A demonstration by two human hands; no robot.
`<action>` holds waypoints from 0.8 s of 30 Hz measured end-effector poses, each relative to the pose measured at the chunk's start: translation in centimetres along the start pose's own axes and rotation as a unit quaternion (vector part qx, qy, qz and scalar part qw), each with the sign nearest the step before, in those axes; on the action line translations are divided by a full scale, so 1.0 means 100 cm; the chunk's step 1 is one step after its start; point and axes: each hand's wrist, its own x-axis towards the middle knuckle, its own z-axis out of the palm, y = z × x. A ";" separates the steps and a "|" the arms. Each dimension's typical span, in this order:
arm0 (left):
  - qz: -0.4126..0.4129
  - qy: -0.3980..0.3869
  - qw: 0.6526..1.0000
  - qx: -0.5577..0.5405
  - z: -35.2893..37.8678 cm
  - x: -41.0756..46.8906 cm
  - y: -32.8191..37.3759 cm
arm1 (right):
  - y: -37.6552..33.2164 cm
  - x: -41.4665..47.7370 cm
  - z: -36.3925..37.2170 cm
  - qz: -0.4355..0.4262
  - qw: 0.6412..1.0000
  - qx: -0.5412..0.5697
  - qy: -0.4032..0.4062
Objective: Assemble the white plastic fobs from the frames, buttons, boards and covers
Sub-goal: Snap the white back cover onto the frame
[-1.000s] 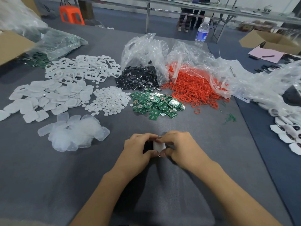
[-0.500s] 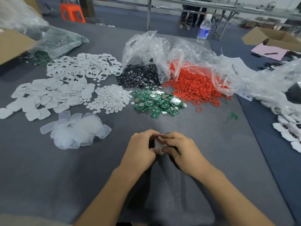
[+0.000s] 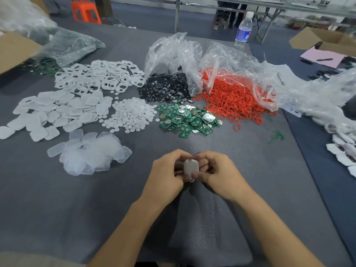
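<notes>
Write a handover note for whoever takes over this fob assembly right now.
Hands: left hand and right hand both grip one white fob over the table, near middle.
Parts: frames far left, covers nearer, buttons centre, boards right of them, red rings further right.
Done: this fob looks cased; whether it is fully snapped cannot be told.
Left: finish it, set it aside, build the rest from the piles.

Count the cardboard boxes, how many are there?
2. The left box sits at the picture's left edge, by a plastic bag; the right box is far right, beside pink paper. Others may be hidden.
</notes>
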 end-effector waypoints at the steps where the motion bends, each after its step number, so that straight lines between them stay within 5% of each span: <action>1: 0.008 0.005 1.000 -0.010 0.000 -0.002 -0.002 | 0.001 -0.002 0.003 -0.008 1.000 0.003 0.011; 6: 0.002 0.024 0.995 -0.093 0.005 -0.012 -0.012 | 0.003 -0.014 0.016 -0.039 0.996 0.060 0.060; 15: -0.016 0.012 0.985 -0.171 0.005 -0.012 -0.013 | 0.000 -0.018 0.022 0.011 0.938 0.342 0.055; 24: -0.040 0.046 0.983 -0.175 0.012 -0.015 -0.009 | 0.003 -0.019 0.022 0.037 0.935 0.346 0.067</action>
